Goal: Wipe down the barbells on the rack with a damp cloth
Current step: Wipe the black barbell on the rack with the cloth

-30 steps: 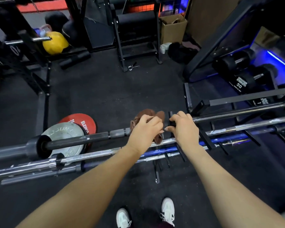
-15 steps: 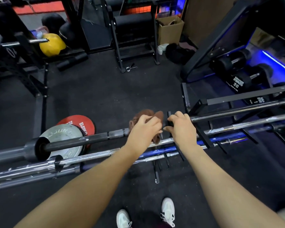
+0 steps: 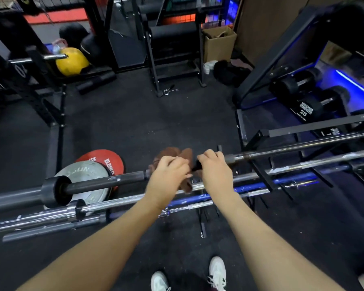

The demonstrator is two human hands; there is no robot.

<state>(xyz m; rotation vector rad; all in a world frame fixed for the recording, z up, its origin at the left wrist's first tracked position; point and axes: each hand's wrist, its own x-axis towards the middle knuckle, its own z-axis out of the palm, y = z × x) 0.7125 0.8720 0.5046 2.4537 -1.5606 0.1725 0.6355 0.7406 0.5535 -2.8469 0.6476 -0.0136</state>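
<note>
A: Two bare hands meet at the middle of the top black barbell, which lies across a low barbell rack. The left hand curls round a brown cloth bunched over the shaft. The right hand curls round the bare shaft just beside it.

B: Where are the other bars?

A: Nearer the person, lower on the rack: a chrome barbell, then a blue barbell. Grey and red weight plates lie on the floor past the rack's left end.

B: How would these handle?

A: The bars look heavy, stiff and steel, so best wiped in place. The cloth is soft and light; wrapping it round the shaft should grip best, steadying at the smooth centre.
</note>
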